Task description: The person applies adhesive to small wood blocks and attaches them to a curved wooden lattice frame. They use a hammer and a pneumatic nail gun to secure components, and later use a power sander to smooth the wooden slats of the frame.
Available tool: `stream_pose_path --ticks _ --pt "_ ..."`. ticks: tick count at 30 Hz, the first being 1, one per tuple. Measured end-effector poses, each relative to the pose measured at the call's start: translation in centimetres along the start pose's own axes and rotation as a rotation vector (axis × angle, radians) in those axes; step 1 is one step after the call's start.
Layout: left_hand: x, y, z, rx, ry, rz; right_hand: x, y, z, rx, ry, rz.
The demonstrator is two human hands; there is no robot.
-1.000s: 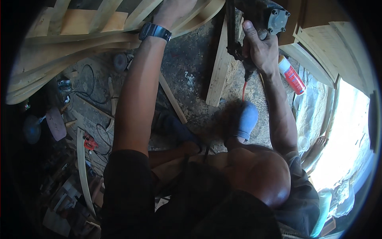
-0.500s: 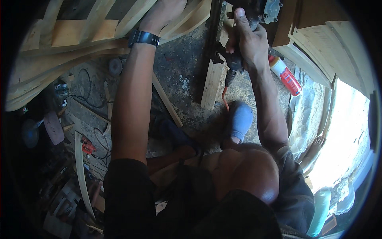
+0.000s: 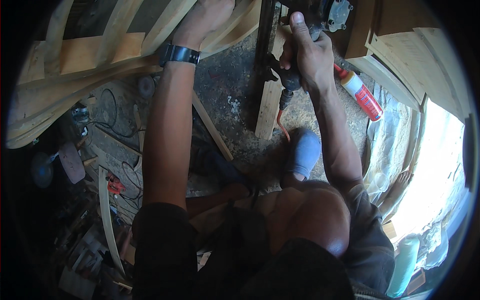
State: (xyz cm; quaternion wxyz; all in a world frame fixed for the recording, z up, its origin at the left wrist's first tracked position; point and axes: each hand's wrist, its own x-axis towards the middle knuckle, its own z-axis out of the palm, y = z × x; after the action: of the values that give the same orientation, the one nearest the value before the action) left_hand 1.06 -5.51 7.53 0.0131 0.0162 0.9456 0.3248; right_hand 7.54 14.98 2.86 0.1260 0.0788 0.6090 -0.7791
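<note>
My right hand is wrapped round the handle of a dark nail gun, its thumb lying along the top. The gun's bolted head shows at the upper edge, and its long dark magazine runs along the left. An orange air hose hangs from the handle's end. Up at the picture's top edge, my left hand rests on or beside a curved frame of pale wooden slats; a dark watch is on that wrist. The left fingers are cut off by the edge.
A light wood strip lies below the gun. Right of my forearm is a red and white bottle with a red nozzle. Wooden panels stand at the right. Thin sticks, cables and a red tool litter the floor at left.
The view has shifted slightly, with the floor things appearing a little lower and further right. My right hand keeps its grip on the nail gun; my left hand stays by the slats.
</note>
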Motion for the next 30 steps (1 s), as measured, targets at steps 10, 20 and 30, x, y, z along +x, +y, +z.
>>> stream_pose_path --ticks 10,20,30 --pt "0.2 -0.2 0.0 -0.027 -0.022 0.060 -0.3 -0.7 0.4 -0.081 0.038 -0.022" --pt "0.3 -0.5 0.4 -0.093 -0.013 0.069 -0.6 -0.1 0.0 -0.163 -0.011 -0.017" --pt "0.1 -0.2 -0.1 -0.053 -0.019 0.079 -0.6 0.0 0.3 -0.142 -0.007 -0.033"
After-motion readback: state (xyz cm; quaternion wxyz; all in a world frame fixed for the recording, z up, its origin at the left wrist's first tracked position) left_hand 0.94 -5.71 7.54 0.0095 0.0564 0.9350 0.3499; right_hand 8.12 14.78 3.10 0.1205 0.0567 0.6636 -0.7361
